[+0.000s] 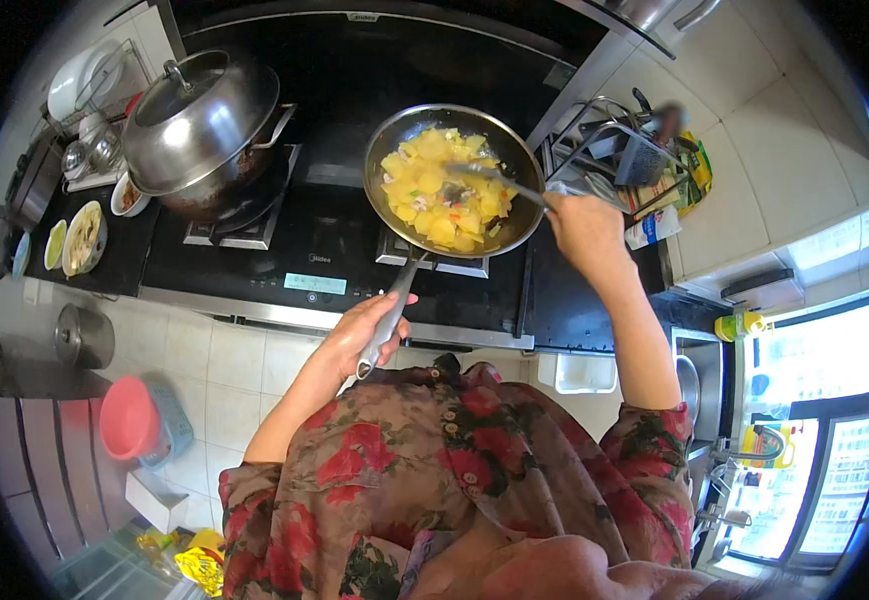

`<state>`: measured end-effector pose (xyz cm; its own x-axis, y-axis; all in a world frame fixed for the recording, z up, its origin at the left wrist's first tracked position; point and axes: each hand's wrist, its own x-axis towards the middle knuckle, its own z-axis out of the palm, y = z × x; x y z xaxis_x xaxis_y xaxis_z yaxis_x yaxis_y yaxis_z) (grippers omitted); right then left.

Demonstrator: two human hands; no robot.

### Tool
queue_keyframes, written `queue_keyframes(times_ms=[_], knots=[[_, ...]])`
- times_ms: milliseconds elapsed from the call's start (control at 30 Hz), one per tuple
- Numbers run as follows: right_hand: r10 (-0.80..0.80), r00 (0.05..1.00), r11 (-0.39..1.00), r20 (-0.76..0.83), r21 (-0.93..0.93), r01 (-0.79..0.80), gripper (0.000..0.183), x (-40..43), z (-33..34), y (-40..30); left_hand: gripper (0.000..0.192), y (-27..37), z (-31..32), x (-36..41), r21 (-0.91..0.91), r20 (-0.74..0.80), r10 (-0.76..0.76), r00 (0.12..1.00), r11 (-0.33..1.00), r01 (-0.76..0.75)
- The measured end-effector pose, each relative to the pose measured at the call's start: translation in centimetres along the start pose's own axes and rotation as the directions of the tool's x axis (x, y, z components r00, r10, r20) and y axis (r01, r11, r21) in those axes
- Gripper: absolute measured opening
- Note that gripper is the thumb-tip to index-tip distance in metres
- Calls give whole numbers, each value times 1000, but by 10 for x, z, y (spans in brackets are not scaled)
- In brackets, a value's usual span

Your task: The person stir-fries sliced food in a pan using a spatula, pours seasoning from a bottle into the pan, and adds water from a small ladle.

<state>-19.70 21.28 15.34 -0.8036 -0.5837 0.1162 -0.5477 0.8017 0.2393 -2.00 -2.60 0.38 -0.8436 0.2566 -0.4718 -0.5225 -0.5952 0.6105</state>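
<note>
My left hand (368,328) is wrapped around the metal handle (393,315) of a frying pan (455,112), which sits over the right burner of a black Midea gas stove (329,217). Thin yellow slices, likely potato, fill the pan as a loose heap of food (434,187), with small pale, orange and green bits among them. In my right hand (588,229) is a metal spatula (513,184). It reaches in over the pan's right rim, and its blurred blade is among the slices.
A large wok with a domed steel lid (194,127) stands on the left burner. Bowls of food (85,240) sit left of it, below a dish rack (96,97). A wire rack with knives (629,142) stands at the right wall. The sink (693,360) lies farther right.
</note>
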Motion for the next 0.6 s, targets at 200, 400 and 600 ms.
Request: queue_keyframes(times_ms=[200,400,600], knots=[[-91,993,995,-79,43,94,15,22,68,19,42,-3,-3,1,-23,-18,-1,1000,1000,1],[-188,982,976,-10,107,188,16,-26,3,43,39,-6,-7,-2,22,-82,52,995,999,-50],[-219,976,972,-4,82,219,15,-51,5,44,44,2,8,-7,183,-157,135,978,977,-106]])
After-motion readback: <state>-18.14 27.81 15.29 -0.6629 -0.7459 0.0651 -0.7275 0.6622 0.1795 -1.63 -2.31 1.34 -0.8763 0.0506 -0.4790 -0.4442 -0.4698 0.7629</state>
